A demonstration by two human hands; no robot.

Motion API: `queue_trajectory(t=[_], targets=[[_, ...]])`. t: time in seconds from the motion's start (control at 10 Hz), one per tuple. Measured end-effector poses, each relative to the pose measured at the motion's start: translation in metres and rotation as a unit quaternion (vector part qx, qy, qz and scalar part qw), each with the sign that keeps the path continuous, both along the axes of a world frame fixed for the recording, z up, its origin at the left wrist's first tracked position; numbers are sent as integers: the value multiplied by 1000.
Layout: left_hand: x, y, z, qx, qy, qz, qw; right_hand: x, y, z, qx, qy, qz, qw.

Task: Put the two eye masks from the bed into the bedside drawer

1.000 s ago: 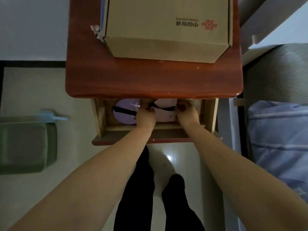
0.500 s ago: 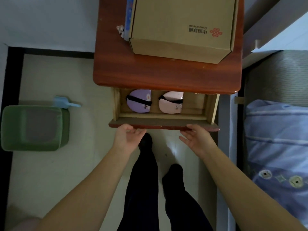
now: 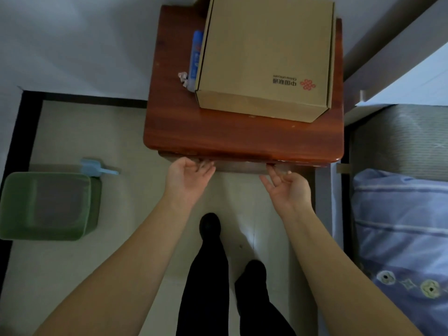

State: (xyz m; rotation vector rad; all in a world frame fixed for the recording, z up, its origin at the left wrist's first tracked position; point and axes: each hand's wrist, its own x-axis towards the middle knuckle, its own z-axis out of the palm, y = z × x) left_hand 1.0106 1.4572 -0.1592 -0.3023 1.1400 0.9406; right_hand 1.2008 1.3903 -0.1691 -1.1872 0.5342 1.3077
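The bedside drawer (image 3: 238, 166) is pushed in under the red-brown top of the bedside table (image 3: 218, 137); only its front strip shows. Neither eye mask is visible; both are hidden inside the shut drawer. My left hand (image 3: 188, 178) rests with its fingertips against the left part of the drawer front, fingers apart and holding nothing. My right hand (image 3: 287, 187) touches the right part of the drawer front with spread fingers, palm up, also holding nothing.
A cardboard box (image 3: 264, 54) and a blue tube (image 3: 195, 59) sit on the table top. A green bin (image 3: 46, 204) with a blue scoop (image 3: 93, 167) stands on the floor at left. The bed with blue bedding (image 3: 400, 234) is on the right. My legs are below.
The drawer was open with the purple and pink eye masks inside; my two hands left them, moved to the drawer front and pushed it shut.
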Motion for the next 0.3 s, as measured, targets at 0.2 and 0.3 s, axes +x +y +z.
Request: queue_trajectory(t=[0.2,0.3], targets=[[6,20,-5,29,-30,25,999,3,17,-6,48,3,26,998],[3,2,3,31,43,-89,995,7,3,15,28,-13,103,994]])
